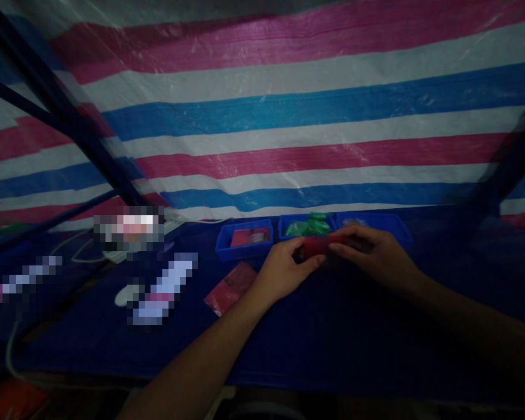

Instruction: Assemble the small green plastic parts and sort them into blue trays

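Note:
Between my two hands is a small flat red piece, perhaps a packet or card [319, 246]; the dim light hides its exact kind. My left hand [286, 265] pinches its left end between thumb and fingers. At its right end, my right hand [367, 248] has thumb and fingers closed on it. Just behind the hands stands a blue tray [282, 227] with green plastic-wrapped items [310, 224]. A red plastic packet [233, 287] lies on the blue table, left of my left forearm.
A blue tray [240, 252] with pink-red pieces stands at the back, left of the green items. Another blue tray [400, 227] is behind my right hand. A white round object [129, 294] and cables lie at left. Striped sheeting [310, 116] hangs behind the table [332, 350].

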A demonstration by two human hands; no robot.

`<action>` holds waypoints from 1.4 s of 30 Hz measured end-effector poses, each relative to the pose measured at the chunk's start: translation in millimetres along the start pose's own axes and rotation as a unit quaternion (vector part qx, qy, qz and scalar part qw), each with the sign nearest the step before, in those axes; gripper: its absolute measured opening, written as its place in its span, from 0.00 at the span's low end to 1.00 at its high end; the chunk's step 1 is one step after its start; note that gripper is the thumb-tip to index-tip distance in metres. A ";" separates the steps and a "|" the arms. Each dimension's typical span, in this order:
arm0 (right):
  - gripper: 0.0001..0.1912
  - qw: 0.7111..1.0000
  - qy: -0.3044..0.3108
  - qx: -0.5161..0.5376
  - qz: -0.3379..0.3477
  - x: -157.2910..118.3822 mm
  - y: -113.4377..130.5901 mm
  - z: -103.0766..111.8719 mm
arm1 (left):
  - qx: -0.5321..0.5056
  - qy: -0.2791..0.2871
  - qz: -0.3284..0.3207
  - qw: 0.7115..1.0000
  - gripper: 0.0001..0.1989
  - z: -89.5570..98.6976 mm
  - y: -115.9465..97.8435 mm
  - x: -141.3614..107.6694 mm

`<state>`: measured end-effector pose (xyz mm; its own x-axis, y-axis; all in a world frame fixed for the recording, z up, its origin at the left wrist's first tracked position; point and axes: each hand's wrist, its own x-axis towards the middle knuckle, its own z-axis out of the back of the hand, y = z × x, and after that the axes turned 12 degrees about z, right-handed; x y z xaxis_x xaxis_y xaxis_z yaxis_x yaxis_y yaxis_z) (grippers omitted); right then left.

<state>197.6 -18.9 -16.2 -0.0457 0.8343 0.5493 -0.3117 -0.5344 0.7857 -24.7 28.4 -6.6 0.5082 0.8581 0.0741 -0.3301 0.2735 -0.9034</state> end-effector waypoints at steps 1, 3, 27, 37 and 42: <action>0.16 1.000 0.016 0.003 -0.008 0.2 -1.3 -0.2 | -0.001 0.006 0.002 1.000 0.18 -0.3 1.0 0.4; 0.16 0.999 0.030 -0.002 -0.019 0.4 -3.8 -0.3 | -0.008 0.024 0.002 1.000 0.18 -1.4 2.9 0.9; 0.16 0.989 -0.058 0.119 -0.067 2.8 -7.3 -0.5 | -0.173 -0.023 0.010 0.985 0.23 14.5 -3.9 5.9; 0.16 0.995 0.016 0.075 -0.069 2.4 -2.1 -1.0 | -0.089 -0.272 -0.004 0.958 0.21 106.5 9.4 8.6; 0.15 0.995 0.055 0.053 -0.056 1.2 -3.3 -3.2 | 0.115 -0.299 0.041 0.947 0.30 138.3 35.4 2.0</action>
<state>195.6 -15.7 -19.1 -0.1215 0.8964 0.4263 -0.2188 -0.4431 0.8694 -145.4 99.9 20.0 -0.0443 0.9542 0.2958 -0.5479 0.2244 -0.8059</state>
